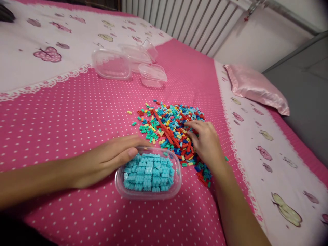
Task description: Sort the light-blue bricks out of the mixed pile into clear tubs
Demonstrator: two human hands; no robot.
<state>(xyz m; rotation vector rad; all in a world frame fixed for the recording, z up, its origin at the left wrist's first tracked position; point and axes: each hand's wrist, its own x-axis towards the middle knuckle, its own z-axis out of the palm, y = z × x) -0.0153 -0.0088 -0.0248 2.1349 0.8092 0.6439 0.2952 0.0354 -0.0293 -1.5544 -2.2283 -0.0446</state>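
A clear plastic container (148,196) filled with light blue building bricks (148,172) stands on the bed in front of me. My left hand (115,155) steadies it at the back left, thumb over the rim and fingers stretched along the outer side. Behind and to the right spreads a pile of small mixed bricks (176,119) in red, blue, green and yellow. A long red strip of joined bricks (165,128) lies across it. At the pile's right side is my right hand (203,136), thumb and forefinger apart over the bricks; its other fingers are partly hidden.
Several clear plastic containers (111,65) sit farther back on the pink dotted bedsheet (77,119). A pink satin pillow (256,87) lies at the right, by a grey headboard (304,71). Behind the bed runs a white radiator (184,20).
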